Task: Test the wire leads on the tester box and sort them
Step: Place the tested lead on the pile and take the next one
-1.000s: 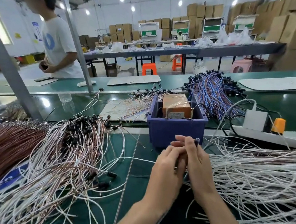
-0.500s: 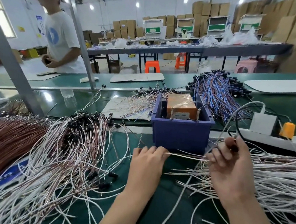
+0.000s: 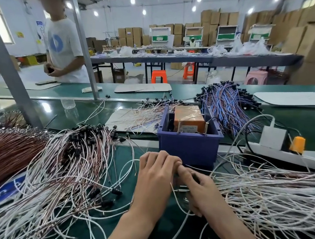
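Blue plastic bin (image 3: 186,147) stands just beyond left hand (image 3: 154,175) and right hand (image 3: 200,191), both pinching a thin white wire lead (image 3: 198,168) that runs rightward.

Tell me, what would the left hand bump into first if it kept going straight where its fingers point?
Most likely the front wall of the blue box, which stands just beyond the left hand. The picture cannot settle how wide the gap between them is.

No legible text anywhere.
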Demonstrator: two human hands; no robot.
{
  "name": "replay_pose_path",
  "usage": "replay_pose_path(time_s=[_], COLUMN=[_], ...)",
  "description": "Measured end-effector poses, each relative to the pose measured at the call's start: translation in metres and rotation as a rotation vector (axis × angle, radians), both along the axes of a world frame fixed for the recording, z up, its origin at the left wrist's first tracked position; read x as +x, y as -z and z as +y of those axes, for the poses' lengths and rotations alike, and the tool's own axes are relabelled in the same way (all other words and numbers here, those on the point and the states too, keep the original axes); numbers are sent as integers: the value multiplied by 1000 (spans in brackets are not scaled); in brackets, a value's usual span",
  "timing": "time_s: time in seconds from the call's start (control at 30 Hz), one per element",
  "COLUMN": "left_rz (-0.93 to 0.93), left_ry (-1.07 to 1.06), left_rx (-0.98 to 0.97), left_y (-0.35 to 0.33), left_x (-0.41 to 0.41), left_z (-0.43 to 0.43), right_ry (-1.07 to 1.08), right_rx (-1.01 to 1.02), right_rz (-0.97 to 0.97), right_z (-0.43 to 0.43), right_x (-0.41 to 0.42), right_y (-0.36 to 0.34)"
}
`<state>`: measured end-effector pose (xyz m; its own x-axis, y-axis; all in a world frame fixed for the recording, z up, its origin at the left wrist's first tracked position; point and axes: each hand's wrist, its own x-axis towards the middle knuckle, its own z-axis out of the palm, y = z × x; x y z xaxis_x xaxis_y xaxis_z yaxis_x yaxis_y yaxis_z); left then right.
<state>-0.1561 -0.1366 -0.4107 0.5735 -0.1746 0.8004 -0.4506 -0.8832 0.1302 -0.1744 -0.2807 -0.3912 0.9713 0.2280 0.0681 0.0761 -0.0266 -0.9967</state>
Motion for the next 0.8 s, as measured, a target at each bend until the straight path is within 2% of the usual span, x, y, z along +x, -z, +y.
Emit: replay_pose_path(time_s=[0.13, 0.37, 0.53, 0.63, 0.7, 0.8], left_rz=[8, 42, 70, 75, 103, 171], left_ry=[8, -105, -292, -426, -477, -421], left_rx=[-5, -116, -122, -164, -250, -504], left_y=[0, -8, -11, -12, -14, -18], left_x=[-2, -2, -4, -2, -1, -1], left_z=[1, 0, -1, 6, 9, 12], right_ry=[-146, -211, -106, 47, 156, 211], right_rx=[-13, -153, -131, -70, -14, 39], right_rz=[-2, -87, -126, -195, -213, -216], right_z=[-2, -5, -4, -8, -11, -12], right_x=[-1, -1, 0, 1, 1, 0], right_y=[-2, 4, 5, 4, 2, -1])
